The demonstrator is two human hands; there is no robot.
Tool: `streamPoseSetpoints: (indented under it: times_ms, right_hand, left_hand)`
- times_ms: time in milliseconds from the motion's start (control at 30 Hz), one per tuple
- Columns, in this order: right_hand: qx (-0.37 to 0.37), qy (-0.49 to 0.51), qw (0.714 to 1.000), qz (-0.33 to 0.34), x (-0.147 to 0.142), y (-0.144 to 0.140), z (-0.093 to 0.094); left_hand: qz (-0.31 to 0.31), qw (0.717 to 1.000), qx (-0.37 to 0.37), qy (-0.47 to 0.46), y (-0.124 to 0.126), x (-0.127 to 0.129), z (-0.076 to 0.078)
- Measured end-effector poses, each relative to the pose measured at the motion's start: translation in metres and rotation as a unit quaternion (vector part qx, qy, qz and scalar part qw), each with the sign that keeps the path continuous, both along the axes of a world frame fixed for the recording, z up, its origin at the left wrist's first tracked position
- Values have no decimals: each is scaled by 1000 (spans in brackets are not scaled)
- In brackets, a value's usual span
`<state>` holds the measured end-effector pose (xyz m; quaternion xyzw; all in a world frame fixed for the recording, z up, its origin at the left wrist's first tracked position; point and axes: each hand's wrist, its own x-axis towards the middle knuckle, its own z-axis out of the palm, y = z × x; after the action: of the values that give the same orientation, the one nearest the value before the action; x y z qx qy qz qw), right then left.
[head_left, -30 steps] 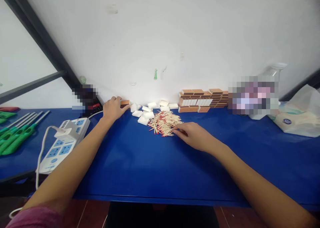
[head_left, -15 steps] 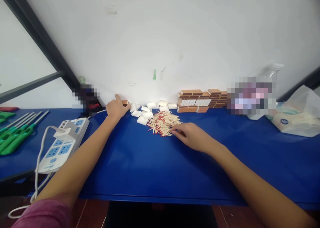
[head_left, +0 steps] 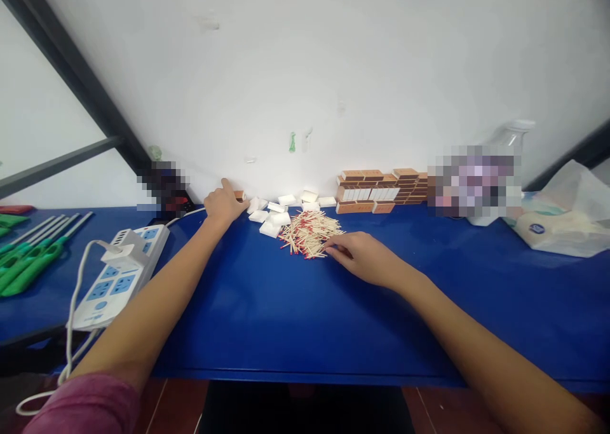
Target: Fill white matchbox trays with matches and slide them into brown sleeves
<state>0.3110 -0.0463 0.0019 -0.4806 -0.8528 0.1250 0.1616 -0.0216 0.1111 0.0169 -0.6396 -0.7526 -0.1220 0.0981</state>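
Note:
My left hand (head_left: pixel 223 204) rests at the back of the blue table against the wall, thumb and a raised finger spread apart. A brown matchbox (head_left: pixel 239 196) shows just behind it; its other fingers are partly hidden. My right hand (head_left: pixel 363 256) has its thumb and fingertips drawn together at the right edge of a heap of red-tipped matches (head_left: pixel 312 232). What lies between those fingertips is too small to make out. Several white matchbox trays (head_left: pixel 277 219) lie loosely between the left hand and the heap.
Stacked brown matchboxes (head_left: pixel 365 206) stand by the wall, right of the heap. A white power strip (head_left: pixel 121 281) with a cable and several green lighters (head_left: pixel 35 265) lie at left. A tissue pack (head_left: pixel 548 227) and a blurred bottle (head_left: pixel 517 135) are at right.
The view has shifted very slightly. Both hands keep nearly the same positions beside the matchbox and the match heap.

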Motion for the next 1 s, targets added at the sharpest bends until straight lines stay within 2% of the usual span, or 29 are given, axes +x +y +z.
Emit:
streamPoseSetpoints:
  times_ms: [300, 433, 533, 667, 700, 767, 833, 900, 1000]
  right_hand:
    - [1, 2, 1000, -4, 1, 1, -1]
    - [4, 6, 1000, -3, 1, 1, -1]
    - [9, 11, 1000, -5, 1, 2, -2]
    - [24, 31, 999, -19, 4, 4, -2]
    - [30, 38, 998, -30, 4, 5, -2]
    - [46, 52, 996, -56, 6, 7, -2]
    - [62, 65, 993, -81, 7, 8, -3]
    - [71, 75, 990, -95, 7, 9, -3]
    - [77, 81, 988, -102, 7, 10, -4]
  left_hand:
    - [0, 999, -16, 29, -1, 8, 2]
    - [-6, 999, -29, 34, -8, 7, 9]
    - [-10, 999, -26, 39, -25, 6, 18]
    - [-26, 998, 20, 50, -66, 5, 21]
    - [-40, 997, 37, 52, -78, 5, 19]
    - [-115, 988, 94, 32, -98, 4, 10]
    - [-192, 977, 91, 8, -111, 3, -1]
    - [-238, 968, 80, 1, -114, 3, -12]
    - [-305, 950, 66, -6, -106, 9, -22]
